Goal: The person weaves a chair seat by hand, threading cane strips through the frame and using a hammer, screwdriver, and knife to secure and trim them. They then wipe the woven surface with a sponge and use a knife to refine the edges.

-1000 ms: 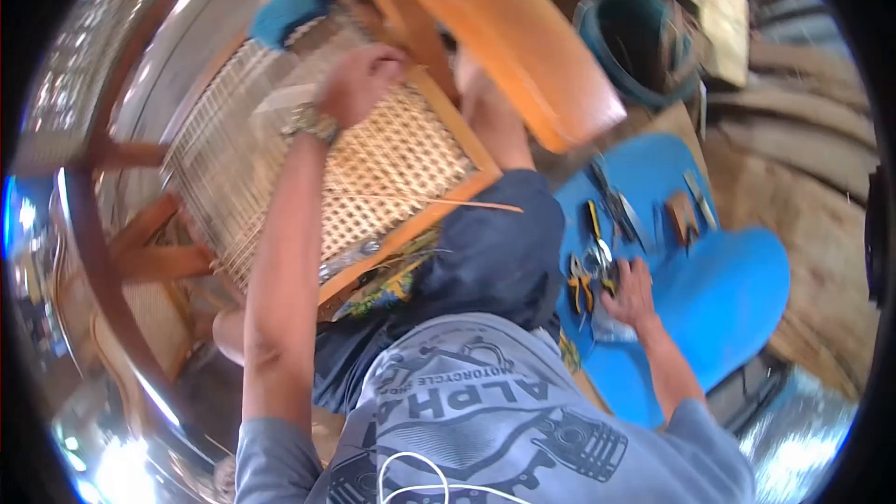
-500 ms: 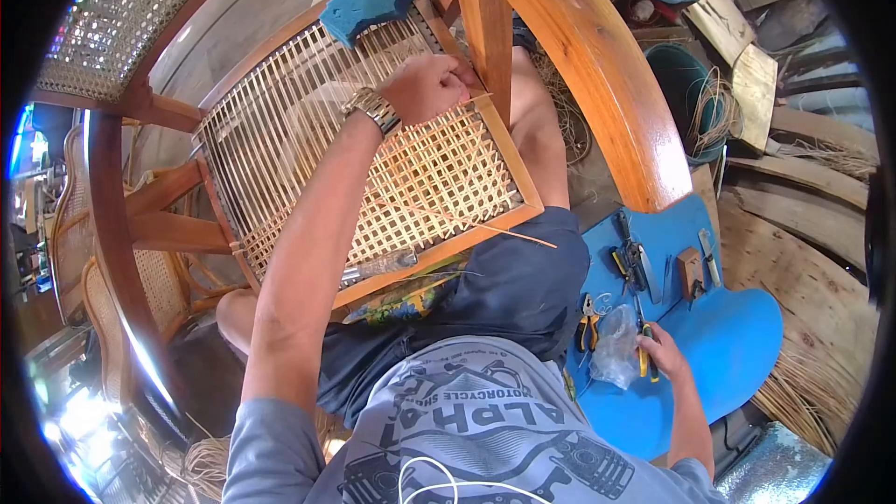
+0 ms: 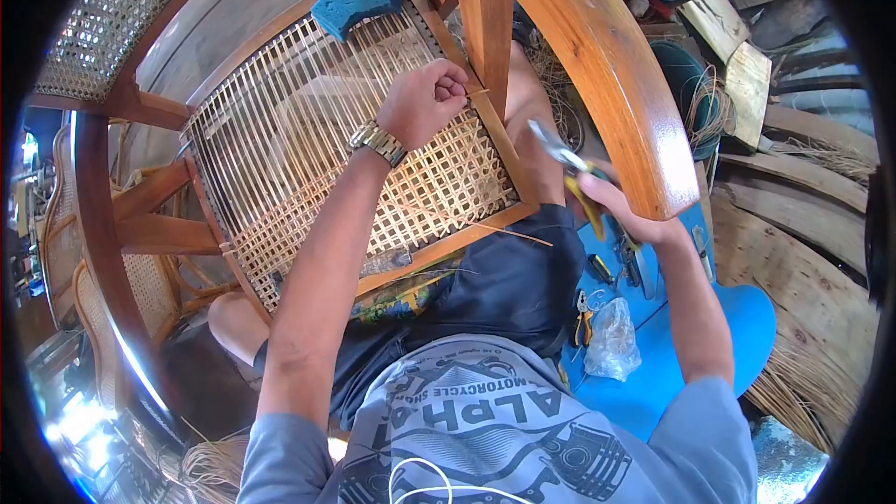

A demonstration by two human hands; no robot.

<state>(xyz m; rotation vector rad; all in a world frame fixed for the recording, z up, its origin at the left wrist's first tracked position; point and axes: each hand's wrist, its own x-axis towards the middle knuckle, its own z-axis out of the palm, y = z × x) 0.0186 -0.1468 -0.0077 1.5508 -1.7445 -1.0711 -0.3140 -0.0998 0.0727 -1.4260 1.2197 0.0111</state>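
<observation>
A partly woven cane seat (image 3: 439, 182) fills a wooden chair frame, dense weave near me and bare strands beyond. Over its right edge my left hand (image 3: 425, 103) is closed, fingertips pinching a thin cane strand (image 3: 478, 91) whose end sticks out past the frame. My right hand (image 3: 621, 201) is wrapped round yellow-and-black-handled pliers (image 3: 557, 147), their metal jaws aimed up toward the seat's right rail. A gap separates the jaws from the strand. Another loose strand (image 3: 509, 231) lies across the front rail. A blue foam piece (image 3: 359, 2) rests at the seat's far edge.
The curved wooden armrest (image 3: 597, 56) arches over my right side. On a blue seat (image 3: 691, 345) lie a plastic bag (image 3: 611, 341), a second pair of pliers (image 3: 584, 322) and other tools. A bucket (image 3: 677, 84) with cane coils stands at the right.
My right hand has lifted the pliers from the blue seat, up and left toward the chair's right rail. My left hand has turned slightly, staying at the seat's edge.
</observation>
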